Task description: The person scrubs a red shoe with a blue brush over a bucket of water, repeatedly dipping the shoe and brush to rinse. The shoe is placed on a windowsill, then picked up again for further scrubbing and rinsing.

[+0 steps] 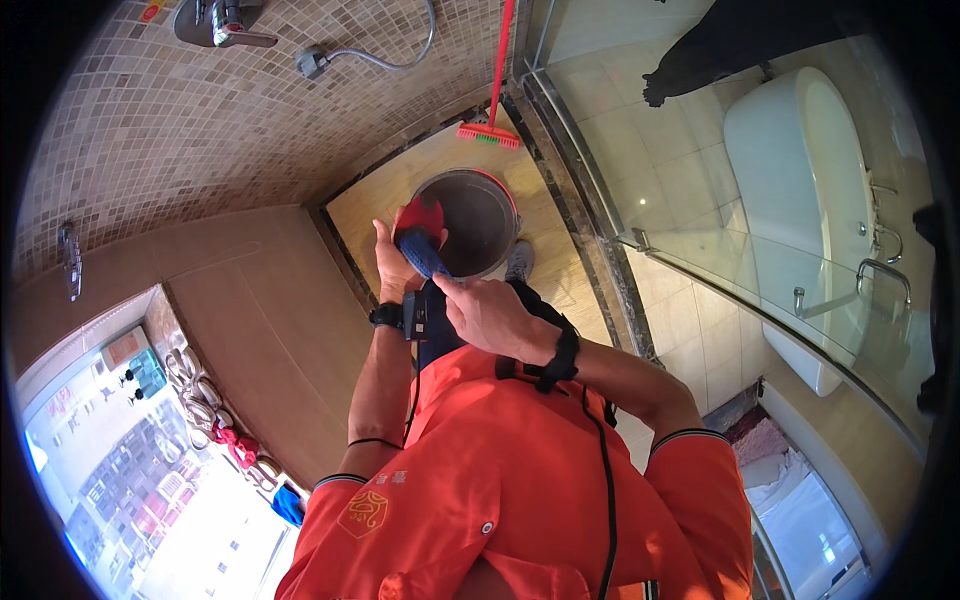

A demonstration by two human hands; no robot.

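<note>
Over the near left rim of a large grey bucket, my left hand holds a red rounded thing with a dark part. It could be a shoe, but its kind is not plain. My right hand grips a blue brush, index finger stretched along it. The brush's head lies against the near side of the red thing, and I cannot tell whether they touch. Part of the left fingers is hidden behind the red thing. The bucket stands on the shower floor, its inside dark grey.
A red long-handled floor brush leans at the far corner. My grey shoe is beside the bucket. A glass panel parts the shower from a white bathtub on the right. On the left wall hangs a mixer tap; several slippers line the window sill.
</note>
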